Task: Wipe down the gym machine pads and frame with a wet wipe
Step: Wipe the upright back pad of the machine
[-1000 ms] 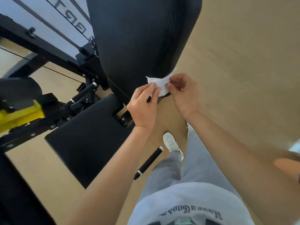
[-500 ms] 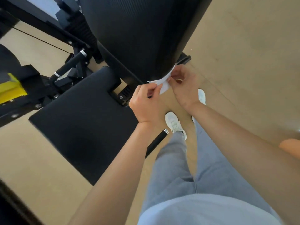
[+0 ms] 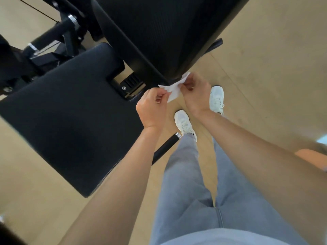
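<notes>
A white wet wipe (image 3: 173, 90) is stretched between my two hands just below the lower corner of the tall black back pad (image 3: 164, 32). My left hand (image 3: 152, 108) pinches its left edge and my right hand (image 3: 195, 92) pinches its right edge, close to the pad's corner. The flat black seat pad (image 3: 70, 117) lies to the left of my hands. A black metal hinge bracket (image 3: 130, 84) joins the two pads.
Black frame tubes and a chrome-ended bar (image 3: 53, 34) stand at the upper left. A black handle with a silver tip (image 3: 166, 145) sticks out under the seat pad near my white shoes (image 3: 184, 122). The floor (image 3: 274, 68) is pale wood.
My view has tilted down and both hands have come lower with the wipe, from the face of the back pad to its bottom corner. Both hands keep hold of the wipe.
</notes>
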The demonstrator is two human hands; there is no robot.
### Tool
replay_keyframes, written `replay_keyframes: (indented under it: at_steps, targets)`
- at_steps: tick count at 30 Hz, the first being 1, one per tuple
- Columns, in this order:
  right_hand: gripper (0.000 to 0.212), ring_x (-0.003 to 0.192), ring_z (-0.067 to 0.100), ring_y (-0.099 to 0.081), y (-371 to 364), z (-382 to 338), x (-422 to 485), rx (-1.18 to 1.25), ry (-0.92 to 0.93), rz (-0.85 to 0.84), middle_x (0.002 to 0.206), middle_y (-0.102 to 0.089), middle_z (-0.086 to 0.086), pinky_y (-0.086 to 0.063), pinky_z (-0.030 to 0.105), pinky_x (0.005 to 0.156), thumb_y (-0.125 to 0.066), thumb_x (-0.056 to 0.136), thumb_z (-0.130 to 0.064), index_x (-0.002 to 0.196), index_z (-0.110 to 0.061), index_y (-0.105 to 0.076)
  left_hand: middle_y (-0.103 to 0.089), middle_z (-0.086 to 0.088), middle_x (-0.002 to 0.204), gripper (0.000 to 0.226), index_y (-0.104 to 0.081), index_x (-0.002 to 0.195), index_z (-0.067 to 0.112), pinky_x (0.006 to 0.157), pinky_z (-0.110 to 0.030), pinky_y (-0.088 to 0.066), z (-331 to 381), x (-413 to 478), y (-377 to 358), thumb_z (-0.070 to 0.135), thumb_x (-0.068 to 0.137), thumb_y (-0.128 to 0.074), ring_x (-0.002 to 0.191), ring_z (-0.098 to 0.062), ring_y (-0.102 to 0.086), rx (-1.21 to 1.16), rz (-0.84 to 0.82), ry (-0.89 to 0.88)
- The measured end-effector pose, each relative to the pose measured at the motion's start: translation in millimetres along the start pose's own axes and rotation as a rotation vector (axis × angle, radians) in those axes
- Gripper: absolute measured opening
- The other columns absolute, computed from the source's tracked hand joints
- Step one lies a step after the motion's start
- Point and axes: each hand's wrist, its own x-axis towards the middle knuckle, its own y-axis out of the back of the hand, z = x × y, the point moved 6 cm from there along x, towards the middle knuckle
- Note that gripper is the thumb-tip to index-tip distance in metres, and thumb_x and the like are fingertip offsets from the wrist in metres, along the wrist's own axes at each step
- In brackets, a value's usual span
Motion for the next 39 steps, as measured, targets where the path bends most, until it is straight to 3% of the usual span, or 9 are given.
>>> replay_keyframes:
  at_steps: [4, 10, 16, 21, 26, 29, 33, 39]
  targets:
    - [0.017, 0.076, 0.008, -0.067, -15.0, 25.2, 10.0, -0.017, -0.125, -0.031, 0.083, -0.073, -0.002, -0.049, 0.008, 0.069, -0.065, 0.083, 0.003, 0.088, -0.012, -0.070, -0.073, 0.014, 0.081, 0.007, -0.076, 0.089, 0.022, 0.076, -0.026, -0.056, -35.7, 2.5, -16.0, 0.028, 0.090, -0.076, 0.076, -0.004, -0.069, 0.088, -0.106, 0.180]
    - [0.026, 0.066, 0.010, -0.066, -48.0, 65.6, 20.5, 0.151, -0.396, -0.134, 0.078, -0.069, 0.002, -0.057, 0.021, 0.061, -0.067, 0.086, 0.011, 0.081, -0.014, -0.065, -0.066, 0.019, 0.068, 0.018, -0.065, 0.075, 0.029, 0.065, -0.007, -0.044, -66.3, 6.6, -33.1, 0.019, 0.085, -0.076, 0.068, 0.005, -0.063, 0.028, -0.163, 0.373]
    - [0.020, 0.070, 0.018, -0.072, -73.1, 90.0, 20.8, 0.263, -0.664, -0.238, 0.084, -0.072, 0.012, -0.062, 0.027, 0.068, -0.070, 0.087, 0.011, 0.086, -0.008, -0.063, -0.076, 0.007, 0.079, 0.020, -0.071, 0.080, 0.025, 0.077, -0.035, -0.064, -104.1, -2.6, -55.4, 0.007, 0.078, -0.081, 0.074, -0.013, -0.076, -0.263, -0.084, 0.810]
    - [0.019, 0.078, 0.027, -0.076, -79.9, 96.3, 24.5, 0.394, -0.816, -0.211, 0.092, -0.075, 0.020, -0.064, 0.032, 0.069, -0.067, 0.086, 0.015, 0.094, -0.002, -0.064, -0.076, -0.009, 0.097, 0.019, -0.073, 0.094, 0.007, 0.068, -0.021, -0.061, -103.7, -8.5, -66.6, -0.008, 0.083, -0.076, 0.086, -0.025, -0.078, -0.578, -0.048, 1.039]
    - [0.016, 0.076, 0.027, -0.074, -74.3, 95.3, 15.5, 0.662, -0.849, -0.187, 0.084, -0.073, 0.019, -0.063, 0.030, 0.070, -0.063, 0.090, 0.014, 0.101, 0.001, -0.063, -0.076, -0.013, 0.101, 0.016, -0.072, 0.103, -0.001, 0.072, -0.019, -0.059, -90.8, -19.4, -59.9, -0.008, 0.089, -0.071, 0.090, -0.023, -0.077, -0.670, -0.023, 0.994]
    - [0.018, 0.083, 0.031, -0.075, -65.6, 86.1, 10.6, 0.714, -0.853, -0.154, 0.092, -0.074, 0.022, -0.063, 0.034, 0.079, -0.065, 0.090, 0.012, 0.105, 0.002, -0.064, -0.075, -0.012, 0.097, 0.015, -0.071, 0.104, -0.003, 0.073, -0.020, -0.059, -75.8, -23.5, -53.1, -0.008, 0.090, -0.070, 0.086, -0.019, -0.077, -0.717, 0.014, 0.961]
    - [0.035, 0.097, 0.035, -0.074, -48.5, 64.2, 2.8, 0.773, -0.794, -0.155, 0.110, -0.072, 0.028, -0.062, 0.037, 0.082, -0.066, 0.090, 0.011, 0.124, 0.007, -0.061, -0.074, -0.011, 0.094, 0.014, -0.071, 0.104, -0.002, 0.077, -0.023, -0.061, -48.2, -30.0, -42.3, -0.006, 0.091, -0.070, 0.082, -0.015, -0.076, -0.790, 0.052, 0.920]
    - [0.031, 0.111, 0.037, -0.069, -15.4, 14.1, -7.8, 0.905, -0.691, -0.193, 0.119, -0.069, 0.026, -0.058, 0.042, 0.096, -0.065, 0.094, 0.005, 0.124, 0.004, -0.060, -0.075, -0.019, 0.105, 0.016, -0.071, 0.109, -0.003, 0.087, -0.031, -0.062, 5.7, -35.8, -20.6, -0.002, 0.093, -0.070, 0.094, -0.023, -0.077, -0.877, 0.051, 0.862]
